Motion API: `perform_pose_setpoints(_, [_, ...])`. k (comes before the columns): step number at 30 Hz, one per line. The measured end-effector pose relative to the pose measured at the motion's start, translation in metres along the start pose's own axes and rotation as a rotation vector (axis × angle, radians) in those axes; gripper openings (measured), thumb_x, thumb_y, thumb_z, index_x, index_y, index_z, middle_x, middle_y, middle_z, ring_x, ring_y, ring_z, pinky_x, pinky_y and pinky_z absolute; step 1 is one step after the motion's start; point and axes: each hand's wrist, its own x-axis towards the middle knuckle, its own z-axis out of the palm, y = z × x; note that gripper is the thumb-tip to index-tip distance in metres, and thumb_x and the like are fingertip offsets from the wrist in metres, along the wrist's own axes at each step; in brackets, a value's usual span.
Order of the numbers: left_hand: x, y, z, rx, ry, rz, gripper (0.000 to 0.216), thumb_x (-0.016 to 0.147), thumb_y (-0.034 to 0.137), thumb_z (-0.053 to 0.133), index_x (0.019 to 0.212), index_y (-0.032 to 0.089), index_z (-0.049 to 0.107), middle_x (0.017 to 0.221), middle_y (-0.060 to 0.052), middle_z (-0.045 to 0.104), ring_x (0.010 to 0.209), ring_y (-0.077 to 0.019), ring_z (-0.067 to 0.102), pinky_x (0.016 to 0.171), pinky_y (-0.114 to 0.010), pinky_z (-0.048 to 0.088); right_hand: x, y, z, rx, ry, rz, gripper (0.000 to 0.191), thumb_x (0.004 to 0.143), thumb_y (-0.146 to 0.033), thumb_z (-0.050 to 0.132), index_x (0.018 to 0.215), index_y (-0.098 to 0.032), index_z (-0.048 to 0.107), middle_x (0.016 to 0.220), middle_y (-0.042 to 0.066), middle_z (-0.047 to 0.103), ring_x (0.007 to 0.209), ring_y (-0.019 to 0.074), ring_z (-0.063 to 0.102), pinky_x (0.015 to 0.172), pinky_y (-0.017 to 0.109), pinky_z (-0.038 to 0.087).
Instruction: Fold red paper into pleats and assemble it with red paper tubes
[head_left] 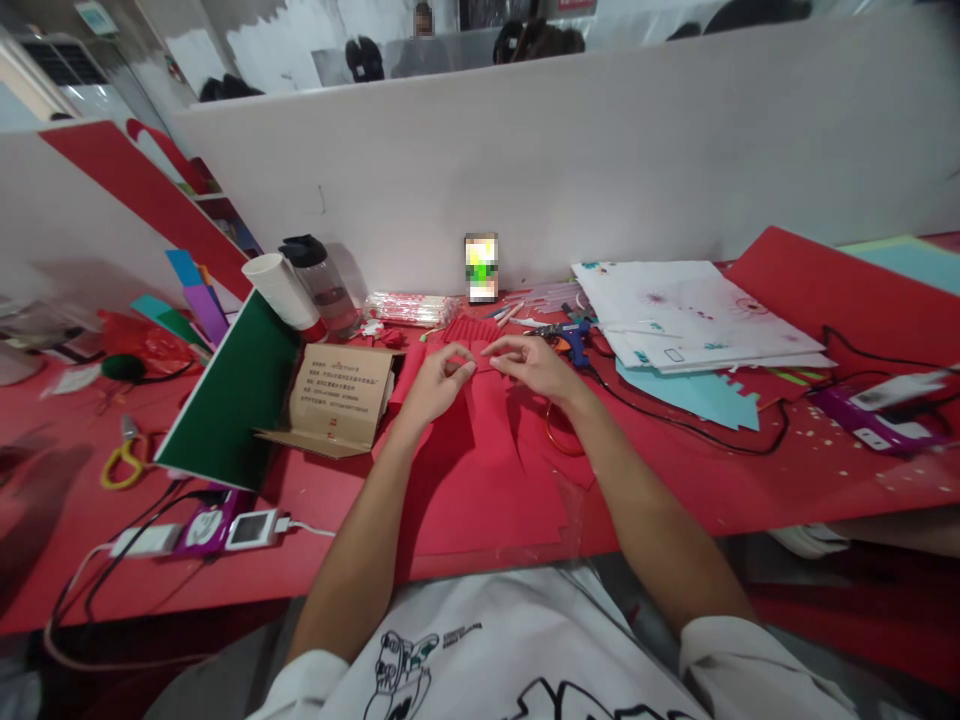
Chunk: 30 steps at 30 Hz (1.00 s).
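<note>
Red paper [487, 470] lies in sheets in front of me on the red table, its colour almost merging with the tabletop. My left hand [441, 380] is closed, thumb and forefinger pinched at a piece of the red paper. Facing it, my right hand [531, 362] pinches the same paper from the other side, fingertips a short gap from the left ones. Just beyond my hands is a pleated red paper piece [471, 332]. A blue glue gun [574, 342] lies past my right hand. Below my right wrist sits a round orange-rimmed ring [561, 432], partly hidden.
An open cardboard box [337, 395] and a green board [232, 400] stand at left, near yellow-handled scissors [126, 455] and a water bottle [326, 290]. A phone [481, 268] leans on the white partition [637, 160]. White printed sheets [690, 310] and a black cable [697, 435] lie right.
</note>
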Motion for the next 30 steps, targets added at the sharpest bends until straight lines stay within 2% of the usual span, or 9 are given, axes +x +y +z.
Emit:
perform_pose_setpoints(2, [0.0,-0.001,0.0,-0.002,0.003,0.008,0.014,0.09,0.034,0.06,0.088,0.02,0.055,0.056,0.007,0.038,0.049,-0.0098,0.033,0.05,-0.023,0.023,0.0,-0.001,0.002,-0.01,-0.028,-0.024,0.028,0.085,-0.041,0.066,0.102,-0.019,0.07,0.07,-0.002,0.06,0.061,0.012,0.052,0.054,0.024,0.045])
perform_pose_setpoints(6, [0.0,-0.002,0.0,-0.021,0.042,-0.002,0.013,0.091,0.031,0.058,0.089,0.021,0.051,0.06,0.007,0.041,0.051,-0.0101,0.035,0.051,-0.023,0.025,0.001,-0.005,0.007,-0.02,-0.048,-0.12,0.024,0.082,-0.038,0.072,0.094,-0.018,0.072,0.088,0.004,0.071,0.077,0.0156,0.064,0.071,0.029,0.052])
perform_pose_setpoints(8, [0.001,-0.003,0.001,-0.031,0.058,0.0,0.014,0.092,0.032,0.058,0.09,0.021,0.051,0.061,0.007,0.041,0.051,-0.0099,0.035,0.051,-0.023,0.026,0.001,-0.006,0.009,-0.02,-0.024,-0.134,0.025,0.079,-0.039,0.075,0.093,-0.018,0.074,0.092,0.006,0.074,0.081,0.0174,0.066,0.077,0.032,0.053])
perform_pose_setpoints(11, [0.002,-0.002,0.003,0.008,0.075,0.085,0.014,0.091,0.033,0.061,0.093,0.019,0.056,0.07,0.003,0.051,0.061,-0.0108,0.045,0.059,-0.023,0.034,0.002,-0.005,0.011,-0.007,0.062,-0.133,0.027,0.077,-0.04,0.077,0.093,-0.018,0.076,0.094,0.007,0.076,0.084,0.0189,0.068,0.081,0.034,0.054])
perform_pose_setpoints(13, [0.003,-0.002,0.003,0.066,0.105,0.138,0.016,0.089,0.031,0.064,0.097,0.018,0.062,0.078,0.0,0.057,0.068,-0.0122,0.049,0.064,-0.024,0.039,0.002,-0.005,0.01,0.01,0.095,-0.126,0.029,0.077,-0.042,0.079,0.094,-0.018,0.077,0.096,0.007,0.077,0.084,0.0191,0.068,0.081,0.035,0.054])
perform_pose_setpoints(18, [0.002,0.001,0.001,0.22,0.173,0.166,0.021,0.087,0.032,0.068,0.102,0.017,0.071,0.08,-0.002,0.065,0.071,-0.0145,0.056,0.068,-0.026,0.043,0.003,-0.004,0.007,0.023,0.096,-0.116,0.035,0.076,-0.042,0.08,0.101,-0.018,0.077,0.092,0.006,0.076,0.075,0.017,0.065,0.071,0.032,0.053])
perform_pose_setpoints(25, [0.0,0.002,0.001,0.339,0.2,0.178,0.022,0.091,0.036,0.065,0.102,0.018,0.072,0.09,-0.005,0.073,0.076,-0.0167,0.062,0.075,-0.028,0.047,0.003,0.0,0.008,-0.093,0.143,-0.155,0.03,0.081,-0.039,0.075,0.103,-0.019,0.077,0.101,0.009,0.078,0.089,0.0214,0.07,0.085,0.037,0.055])
perform_pose_setpoints(30, [0.002,-0.001,0.002,0.36,0.182,0.234,0.024,0.092,0.036,0.064,0.105,0.017,0.07,0.101,-0.008,0.071,0.084,-0.0183,0.063,0.078,-0.029,0.048,0.003,0.0,0.007,-0.13,0.173,-0.163,0.027,0.084,-0.038,0.073,0.102,-0.018,0.077,0.096,0.008,0.078,0.085,0.0216,0.071,0.081,0.036,0.055])
